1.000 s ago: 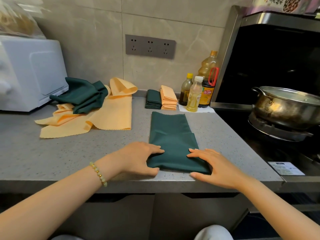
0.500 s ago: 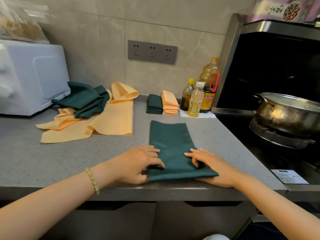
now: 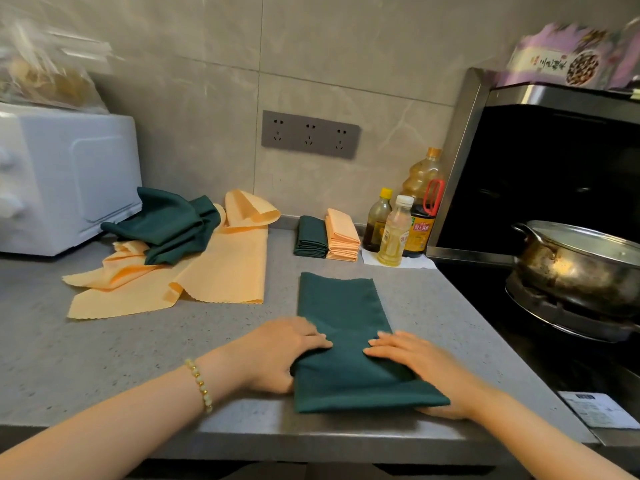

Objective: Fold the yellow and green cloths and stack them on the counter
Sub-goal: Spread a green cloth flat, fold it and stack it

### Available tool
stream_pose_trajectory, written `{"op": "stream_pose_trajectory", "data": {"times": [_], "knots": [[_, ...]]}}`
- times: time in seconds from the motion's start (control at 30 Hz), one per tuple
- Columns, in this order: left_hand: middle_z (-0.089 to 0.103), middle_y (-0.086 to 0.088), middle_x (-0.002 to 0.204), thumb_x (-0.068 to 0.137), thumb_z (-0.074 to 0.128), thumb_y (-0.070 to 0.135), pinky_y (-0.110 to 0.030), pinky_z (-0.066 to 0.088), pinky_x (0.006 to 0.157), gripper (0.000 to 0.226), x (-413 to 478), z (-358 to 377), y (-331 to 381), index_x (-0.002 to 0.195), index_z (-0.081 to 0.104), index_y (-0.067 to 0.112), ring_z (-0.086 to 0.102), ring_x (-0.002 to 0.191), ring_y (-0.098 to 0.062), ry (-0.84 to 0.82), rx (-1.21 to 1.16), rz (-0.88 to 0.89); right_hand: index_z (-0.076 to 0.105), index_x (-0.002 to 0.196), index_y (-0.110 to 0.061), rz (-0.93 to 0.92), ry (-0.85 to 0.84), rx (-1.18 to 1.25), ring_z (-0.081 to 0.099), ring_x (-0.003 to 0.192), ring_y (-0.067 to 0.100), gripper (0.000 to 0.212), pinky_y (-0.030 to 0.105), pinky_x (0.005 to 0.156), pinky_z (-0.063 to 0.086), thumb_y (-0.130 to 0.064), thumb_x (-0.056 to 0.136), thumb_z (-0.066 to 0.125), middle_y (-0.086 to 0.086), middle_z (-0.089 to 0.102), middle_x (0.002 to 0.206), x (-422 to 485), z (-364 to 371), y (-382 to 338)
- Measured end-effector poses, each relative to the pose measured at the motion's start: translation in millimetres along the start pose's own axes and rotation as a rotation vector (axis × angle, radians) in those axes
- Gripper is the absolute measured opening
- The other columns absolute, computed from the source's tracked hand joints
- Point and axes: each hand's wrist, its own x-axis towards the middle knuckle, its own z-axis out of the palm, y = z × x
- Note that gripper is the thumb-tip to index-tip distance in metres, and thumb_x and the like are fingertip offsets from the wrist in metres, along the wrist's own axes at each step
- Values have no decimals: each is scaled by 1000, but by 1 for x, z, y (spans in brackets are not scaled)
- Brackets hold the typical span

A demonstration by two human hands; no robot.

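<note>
Left hand [image 3: 287,351] and right hand [image 3: 419,362] are pinching green cloth [image 3: 341,306], rolling its near flap further forward; fold nearly closing.

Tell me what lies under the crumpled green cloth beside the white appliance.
The crumpled green cloth rests on unfolded yellow cloths, which lie on the counter. How many yellow layers sit beneath it is hidden.

Left hand [image 3: 277,355] and right hand [image 3: 424,367] pinch the green cloth [image 3: 341,306].
</note>
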Motion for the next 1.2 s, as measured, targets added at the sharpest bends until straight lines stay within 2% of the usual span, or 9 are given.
{"op": "stream_pose_trajectory", "data": {"times": [0.1, 0.27, 0.33, 0.4, 0.53, 0.63, 0.8, 1.03, 1.2], "knots": [[46, 10, 141, 91, 55, 30, -18, 28, 107, 56, -1, 9, -4, 144, 39, 30, 40, 127, -7, 32, -92, -33, 39, 132, -55, 22, 58, 100, 23, 121, -27, 47, -4, 98, 14, -37, 91, 55, -43, 29, 134, -2, 2, -1], [66, 9, 112, 90, 53, 29, -26, 45, 92, 27, 11, 15, -19, 113, 67, 29, 58, 104, -8, 141, -401, -162, 75, 91, -32, 200, 123, 590, 64, 97, 4, 15, 26, 93, 49, -23, 82, 66, -15, 72, 94, 26, -17, 1], [71, 5, 94, 90, 53, 35, -37, 52, 79, 22, 24, 12, -23, 97, 69, 21, 65, 88, -14, 252, -633, -273, 65, 100, -20, 280, 227, 598, 56, 91, 7, 12, 27, 91, 45, -14, 90, 61, -12, 62, 95, 44, -27, 1], [72, 0, 86, 94, 55, 36, -38, 57, 74, 24, 40, 9, -32, 96, 67, 16, 69, 76, -15, 375, -808, -473, 56, 93, -22, 462, 256, 585, 60, 74, 8, 9, 27, 75, 50, -31, 92, 59, -10, 60, 93, 66, -32, 8], [66, -10, 65, 92, 60, 32, -26, 56, 55, 29, 56, 8, -44, 72, 57, 12, 59, 41, -13, 284, -924, -815, 51, 68, -13, 711, 203, 346, 51, 34, 12, 37, 22, 43, 39, -41, 91, 58, 4, 58, 58, 100, -18, 29], [70, -17, 78, 91, 64, 26, -23, 56, 54, 22, 57, 8, -48, 76, 60, 9, 60, 43, -13, 242, -975, -833, 55, 69, -13, 737, 270, 302, 50, 46, 12, 32, 23, 46, 38, -37, 91, 59, 4, 58, 63, 104, -11, 29], [58, -8, 57, 92, 62, 17, -21, 48, 40, 11, 52, 7, -40, 89, 54, 9, 52, 31, -10, 311, -1030, -860, 54, 73, -16, 735, 316, 303, 52, 65, 15, 27, 26, 57, 39, -36, 91, 58, -1, 55, 65, 102, -6, 23], [61, -11, 64, 93, 61, 21, -24, 54, 44, 24, 35, -1, -25, 107, 56, 2, 55, 38, -12, 233, -1117, -909, 50, 75, -17, 753, 292, 330, 50, 61, 14, 26, 26, 57, 43, -35, 92, 57, 0, 55, 69, 89, -3, 14], [60, -7, 118, 100, 38, 39, -35, 48, 88, 38, 45, -23, -21, 124, 49, 12, 59, 105, -24, 323, -300, -791, 49, 116, -18, 613, 534, 81, 53, 98, 14, 27, 26, 77, 46, -36, 96, 46, 0, 54, 113, 95, -19, -16]]}}
